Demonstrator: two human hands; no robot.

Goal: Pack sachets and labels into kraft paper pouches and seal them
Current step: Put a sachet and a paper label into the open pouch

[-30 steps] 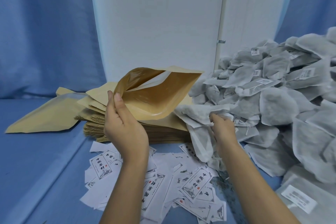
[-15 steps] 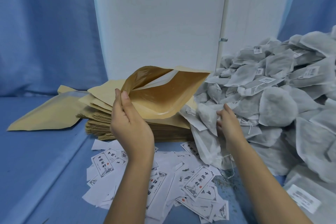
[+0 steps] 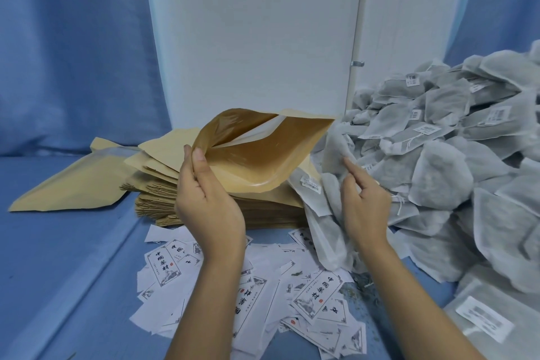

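kraft paper pouch [image 3: 263, 161], brown, is held up over the stack of flat pouches [image 3: 157, 202], its mouth gaping wide and facing right. left hand [image 3: 209, 207] pinches the pouch's near left edge between thumb and fingertips, pulling the front wall away from the back wall. right hand [image 3: 365, 207] grips the held sachets [image 3: 334, 152], grey-white mesh, with fingers curled into the fabric and the index finger laid along it. the top of this clutch sits just beside the pouch mouth, not inside it; the rest hangs down toward the table. how many pieces are in the grip cannot be told. sachet pile [image 3: 453, 161] is heaped at the right, and several pieces carry small barcode stickers. printed labels [image 3: 317, 298], white with black characters, lie scattered on the blue cloth [image 3: 58, 257] under and between the forearms. single flat pouch [image 3: 67, 184] lies apart at far left. white panel [image 3: 251, 38] stands behind, with blue curtain [image 3: 73, 52] beside it.
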